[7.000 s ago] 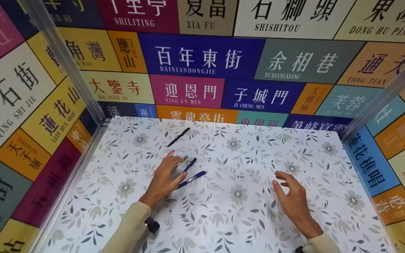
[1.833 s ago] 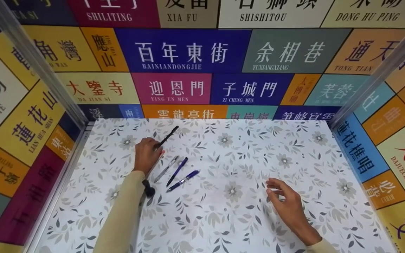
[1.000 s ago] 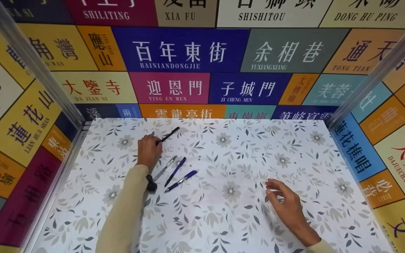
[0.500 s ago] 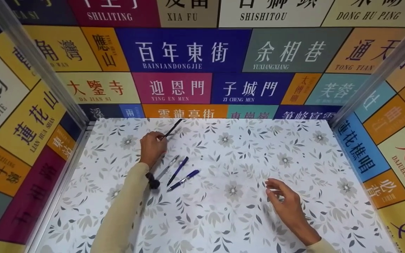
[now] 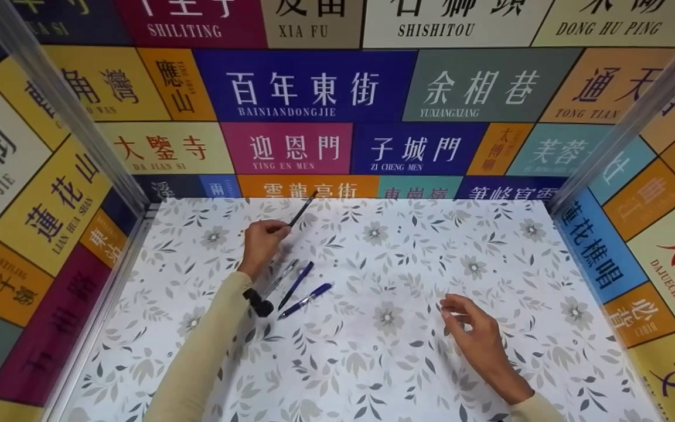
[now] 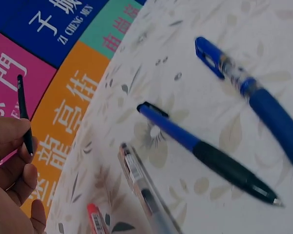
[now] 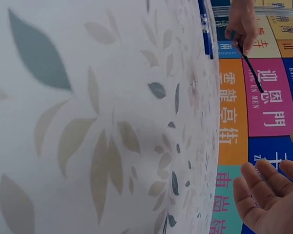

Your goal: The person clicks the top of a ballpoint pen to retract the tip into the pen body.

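Note:
Between thumb and fingers my left hand (image 5: 262, 243) pinches a slim black pen (image 5: 303, 209), raised off the table and slanting up to the right. In the left wrist view the black pen (image 6: 22, 102) stands nearly upright in the fingertips. Beneath and right of that hand lie a clear-barrelled pen (image 6: 145, 192), a blue pen with a dark grip (image 6: 212, 155) and a blue pen with a clear section (image 6: 249, 90). A red-tipped pen (image 6: 97, 219) shows at the lower edge there; the head view hides it. My right hand (image 5: 478, 343) hovers at the right, fingers loosely bent, holding nothing.
The table (image 5: 384, 363) has a white cover printed with leaves and flowers. Panels with coloured sign blocks (image 5: 305, 85) stand behind it and at both sides, joined by clear corner strips (image 5: 79, 117). A dark wrist device (image 5: 258, 303) sits by the left sleeve.
Seven seconds ago my left hand was over the pens nearer me. It then reached the black pen on the table and has now lifted it, moving slightly right. My right hand stays nearly still.

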{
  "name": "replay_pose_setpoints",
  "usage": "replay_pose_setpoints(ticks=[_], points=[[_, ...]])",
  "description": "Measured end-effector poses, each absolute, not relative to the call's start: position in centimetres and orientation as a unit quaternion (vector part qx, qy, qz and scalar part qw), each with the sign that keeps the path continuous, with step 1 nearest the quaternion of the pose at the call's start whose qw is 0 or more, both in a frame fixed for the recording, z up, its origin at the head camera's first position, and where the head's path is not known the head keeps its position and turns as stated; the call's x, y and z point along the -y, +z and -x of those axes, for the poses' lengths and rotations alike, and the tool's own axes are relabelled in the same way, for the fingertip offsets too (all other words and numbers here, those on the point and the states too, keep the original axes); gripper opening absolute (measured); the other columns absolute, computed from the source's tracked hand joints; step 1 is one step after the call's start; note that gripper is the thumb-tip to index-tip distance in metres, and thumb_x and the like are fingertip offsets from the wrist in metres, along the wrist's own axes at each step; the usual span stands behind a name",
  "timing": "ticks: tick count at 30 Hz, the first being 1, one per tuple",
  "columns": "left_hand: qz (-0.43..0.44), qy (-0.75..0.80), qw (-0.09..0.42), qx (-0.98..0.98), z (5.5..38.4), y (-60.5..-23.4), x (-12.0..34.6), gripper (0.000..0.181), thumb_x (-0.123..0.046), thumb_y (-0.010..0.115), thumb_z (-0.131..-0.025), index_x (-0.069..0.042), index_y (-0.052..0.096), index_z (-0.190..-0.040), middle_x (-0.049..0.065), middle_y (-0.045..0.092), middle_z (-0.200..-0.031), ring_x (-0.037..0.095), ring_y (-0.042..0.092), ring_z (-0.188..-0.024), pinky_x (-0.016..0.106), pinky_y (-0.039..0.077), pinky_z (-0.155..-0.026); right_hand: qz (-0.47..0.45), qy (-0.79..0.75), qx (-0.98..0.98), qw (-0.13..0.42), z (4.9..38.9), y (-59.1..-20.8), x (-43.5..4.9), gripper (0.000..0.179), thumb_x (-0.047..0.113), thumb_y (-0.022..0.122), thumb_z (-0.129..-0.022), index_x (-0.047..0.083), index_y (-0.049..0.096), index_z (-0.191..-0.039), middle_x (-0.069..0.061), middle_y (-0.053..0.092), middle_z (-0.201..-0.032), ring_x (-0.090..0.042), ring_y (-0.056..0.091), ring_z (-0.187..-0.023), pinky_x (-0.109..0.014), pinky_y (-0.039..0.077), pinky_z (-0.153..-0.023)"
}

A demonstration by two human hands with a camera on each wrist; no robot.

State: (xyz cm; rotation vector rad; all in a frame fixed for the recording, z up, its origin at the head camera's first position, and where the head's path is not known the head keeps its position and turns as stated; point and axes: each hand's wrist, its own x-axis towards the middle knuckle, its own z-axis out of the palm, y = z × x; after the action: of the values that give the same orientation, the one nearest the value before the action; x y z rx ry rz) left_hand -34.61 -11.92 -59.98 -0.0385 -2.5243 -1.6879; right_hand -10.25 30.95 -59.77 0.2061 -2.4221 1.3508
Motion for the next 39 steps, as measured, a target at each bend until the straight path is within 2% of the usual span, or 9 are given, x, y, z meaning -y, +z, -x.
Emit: replay_pose_setpoints(ticks=[4, 11, 17, 20, 24, 27, 39], points=[[0.015, -0.574, 0.049, 0.817, 34.2, -59.4, 11.3, 0.012, -0.015, 0.083, -0.099, -0.006, 0.087, -0.107, 0.009, 0.083, -0.104, 0.024, 0.075, -0.093, 0.031, 0.057, -0.078, -0.071, 0.501, 0.846, 0.169, 10.4, -59.3, -30.4, 0.034, -0.001, 0.075, -0.103, 0.008, 0.073, -0.136, -0.010, 0.078, -0.121, -0.026, 0.075, -0.112, -0.016, 0.056, -0.092], [0.019, -0.586, 0.050, 0.808, 32.8, -58.7, 9.9, 0.011, -0.016, 0.084, -0.098, -0.008, 0.088, -0.105, 0.006, 0.082, -0.101, 0.019, 0.073, -0.092, 0.030, 0.055, -0.079, -0.053, 0.541, 0.825, 0.155, 10.6, -58.6, -29.6, 0.032, -0.001, 0.074, -0.103, 0.002, 0.072, -0.135, -0.013, 0.078, -0.121, -0.024, 0.076, -0.111, -0.015, 0.055, -0.092], [0.029, -0.600, 0.070, 0.797, 31.5, -58.7, 9.0, 0.009, -0.012, 0.085, -0.095, -0.006, 0.087, -0.102, 0.005, 0.082, -0.098, 0.018, 0.072, -0.093, 0.027, 0.053, -0.083, -0.057, 0.565, 0.810, 0.148, 10.7, -57.9, -29.5, 0.031, -0.002, 0.073, -0.103, -0.002, 0.072, -0.134, -0.014, 0.078, -0.121, -0.021, 0.076, -0.111, -0.017, 0.056, -0.093], [0.035, -0.605, 0.085, 0.791, 30.9, -58.6, 8.6, 0.008, -0.011, 0.085, -0.095, -0.006, 0.087, -0.101, 0.004, 0.081, -0.095, 0.018, 0.071, -0.092, 0.025, 0.052, -0.082, -0.056, 0.580, 0.800, 0.145, 10.8, -57.6, -29.4, 0.031, -0.002, 0.073, -0.104, 0.000, 0.072, -0.135, -0.018, 0.077, -0.122, -0.020, 0.076, -0.110, -0.018, 0.057, -0.094], [0.042, -0.618, 0.084, 0.780, 29.9, -58.1, 7.9, 0.009, -0.012, 0.085, -0.095, -0.006, 0.087, -0.102, 0.003, 0.081, -0.092, 0.016, 0.069, -0.089, 0.024, 0.051, -0.077, -0.051, 0.613, 0.776, 0.141, 10.9, -57.2, -29.3, 0.031, -0.006, 0.069, -0.105, -0.007, 0.068, -0.135, -0.028, 0.073, -0.121, -0.019, 0.077, -0.108, -0.022, 0.060, -0.093], [0.049, -0.626, 0.074, 0.775, 29.0, -57.5, 7.3, 0.010, -0.015, 0.085, -0.096, -0.008, 0.087, -0.102, 0.001, 0.082, -0.093, 0.016, 0.067, -0.089, 0.025, 0.051, -0.076, -0.049, 0.627, 0.765, 0.141, 11.0, -56.9, -29.2, 0.031, -0.008, 0.066, -0.106, -0.014, 0.064, -0.136, -0.032, 0.072, -0.120, -0.020, 0.078, -0.106, -0.024, 0.061, -0.090], [0.083, -0.625, 0.074, 0.773, 25.8, -55.8, 5.2, 0.012, -0.020, 0.087, -0.096, -0.011, 0.087, -0.104, -0.001, 0.082, -0.094, 0.016, 0.070, -0.088, 0.034, 0.054, -0.085, -0.055, 0.637, 0.755, 0.146, 11.0, -56.2, -28.7, 0.032, -0.010, 0.066, -0.104, -0.014, 0.064, -0.136, -0.031, 0.072, -0.120, -0.023, 0.078, -0.108, -0.025, 0.061, -0.090]])
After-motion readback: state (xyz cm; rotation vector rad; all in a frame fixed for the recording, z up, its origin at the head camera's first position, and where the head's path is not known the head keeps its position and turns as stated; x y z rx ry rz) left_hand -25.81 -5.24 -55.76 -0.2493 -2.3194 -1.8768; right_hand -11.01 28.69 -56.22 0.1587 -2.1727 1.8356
